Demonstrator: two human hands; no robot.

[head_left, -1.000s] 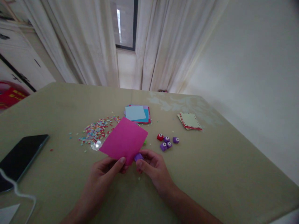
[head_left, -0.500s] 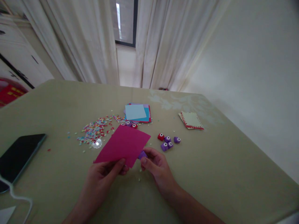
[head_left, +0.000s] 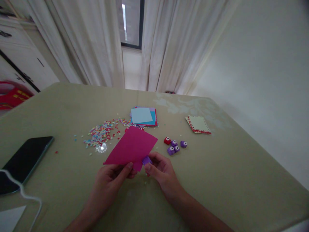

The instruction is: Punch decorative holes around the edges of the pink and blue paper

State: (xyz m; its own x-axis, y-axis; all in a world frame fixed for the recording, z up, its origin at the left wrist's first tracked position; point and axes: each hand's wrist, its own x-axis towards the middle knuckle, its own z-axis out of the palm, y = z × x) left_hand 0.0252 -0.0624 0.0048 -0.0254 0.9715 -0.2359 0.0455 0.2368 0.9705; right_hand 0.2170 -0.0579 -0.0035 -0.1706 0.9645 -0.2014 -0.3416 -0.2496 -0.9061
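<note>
Looks papery and matt on the pink sheet (head_left: 132, 145) at seven o'clock, smooth, glossy on the phone (head_left: 25, 156) at eight.

On our beige table (head_left: 224, 174), we have a flat black phone (head_left: 25, 162) left of multicoloured confetti (head_left: 99, 134), a multicoloured rectangular paper stack (head_left: 142, 116) behind our pink paper square (head_left: 132, 146), and small purple-and-red one-eyed figures (head_left: 174, 144) right of it.

The square pink paper sheet (head_left: 132, 145) (held up at a tilt) blocks the way straight ahead; the gap between the small red-and-purple one-eyed figures (head_left: 176, 149) and red-edged cream cards (head_left: 198, 123) leaves room to pass.
</note>
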